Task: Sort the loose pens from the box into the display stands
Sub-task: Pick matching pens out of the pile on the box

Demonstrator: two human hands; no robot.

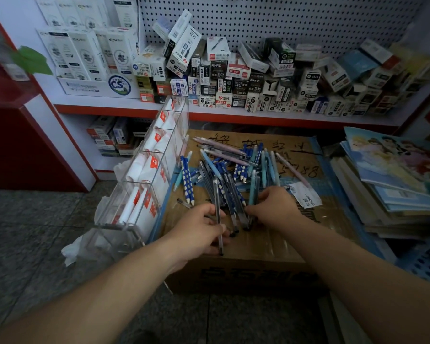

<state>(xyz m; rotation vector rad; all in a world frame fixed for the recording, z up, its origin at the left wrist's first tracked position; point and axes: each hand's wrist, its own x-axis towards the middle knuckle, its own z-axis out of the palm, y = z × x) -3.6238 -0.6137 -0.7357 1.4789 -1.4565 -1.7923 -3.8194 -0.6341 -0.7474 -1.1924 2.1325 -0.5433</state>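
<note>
A heap of loose pens, blue, dark, teal and pink, lies on top of a closed cardboard box. My left hand grips one dark clear-barrelled pen that stands nearly upright at the near edge of the heap. My right hand has its fingers curled round a few dark pens at the front of the heap. A clear acrylic display stand with several compartments stands against the box's left side, with white and red packets inside.
A shelf behind the box carries many small pen cartons below a pegboard. A stack of books lies to the right. A white paper label sits on the box by my right hand. Grey tiled floor lies to the left.
</note>
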